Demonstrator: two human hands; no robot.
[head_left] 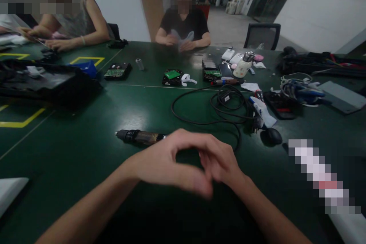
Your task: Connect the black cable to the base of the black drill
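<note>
My left hand [164,162] and my right hand [224,162] meet low over the dark green table [85,152]. Their fingers are curled and touch each other, leaving a gap between the palms. My left thumb is blurred, and I see nothing in either hand. Just behind my left hand lies a dark electric screwdriver [140,136], its tip pointing left. A black cable [206,116] loops across the table beyond my right hand.
Hard drives with green circuit boards [172,76] lie mid-table, beside a white mug [242,66], phones and tools. At the right are a black mouse [271,135] and a wire bundle [300,90]. A black bag [42,84] sits left. Two people sit across the table, hands busy.
</note>
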